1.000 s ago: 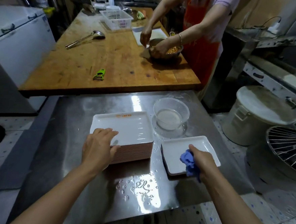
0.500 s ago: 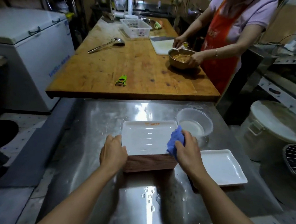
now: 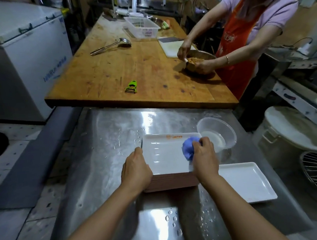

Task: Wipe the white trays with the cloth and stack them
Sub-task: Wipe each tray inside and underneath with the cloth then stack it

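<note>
Beyond the fingertips of both hands, a long wooden worktable [image 3: 131, 69] carries a green peeler [image 3: 131, 86], a steel ladle [image 3: 111, 46] and a white slotted plastic basket [image 3: 142, 28]. A second person in an orange apron [image 3: 237, 45] works in a metal bowl [image 3: 199, 60] at its right edge. A clear round plastic bowl holding water [image 3: 217, 134] stands just past the right fingertips, close beside the stack.

The stack's lower trays show only as brownish edges; their count cannot be made out. The right palm and fingertips are hidden by the back of the hand.

The stack of square white trays [image 3: 166, 156] sits on the wet stainless steel table [image 3: 103, 153]. The left hand [image 3: 136, 170] grips the stack's left edge, fingers curled over the rim. The right hand [image 3: 203, 157] has its fingers bunched around the crumpled blue cloth [image 3: 188, 148], which lies on the top tray's right half. A separate single white rectangular tray [image 3: 248, 183] lies right of the right wrist.
</note>
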Tool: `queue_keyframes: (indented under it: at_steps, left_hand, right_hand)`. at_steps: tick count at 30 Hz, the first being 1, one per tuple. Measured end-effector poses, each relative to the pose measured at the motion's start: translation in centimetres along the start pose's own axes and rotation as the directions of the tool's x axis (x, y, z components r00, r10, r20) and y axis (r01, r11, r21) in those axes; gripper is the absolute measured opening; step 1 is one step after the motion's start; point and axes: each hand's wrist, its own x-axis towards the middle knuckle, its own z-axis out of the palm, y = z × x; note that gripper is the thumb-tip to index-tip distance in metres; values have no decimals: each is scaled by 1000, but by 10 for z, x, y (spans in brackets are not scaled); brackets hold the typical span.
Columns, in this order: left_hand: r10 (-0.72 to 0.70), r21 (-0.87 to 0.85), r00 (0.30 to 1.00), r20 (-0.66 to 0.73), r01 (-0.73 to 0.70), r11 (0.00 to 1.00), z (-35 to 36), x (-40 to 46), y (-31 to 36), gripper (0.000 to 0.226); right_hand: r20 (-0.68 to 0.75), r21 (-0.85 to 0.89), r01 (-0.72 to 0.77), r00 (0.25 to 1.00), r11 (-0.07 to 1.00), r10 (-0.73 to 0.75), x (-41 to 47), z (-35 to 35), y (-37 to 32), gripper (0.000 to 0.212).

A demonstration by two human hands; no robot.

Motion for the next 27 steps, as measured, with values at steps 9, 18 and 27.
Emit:
queue_keyframes:
  at_steps: [9,18,27]
  left_hand:
    - [30,-61,999,-26,-32,998,-1,-1,-2,21]
    - [8,-99,1000,-7,-9,995,1,-4,-6,30]
    - [-43,-284,998,43,54,957,-8,-10,-6,18]
  right_hand:
    - [-65,67,255,966,965,-250,6,27,-28,14]
    - [189,334,421,847,844,-497,5,38,-75,46]
    - [317,508,420,720,752,-617,-19,-8,-59,15]
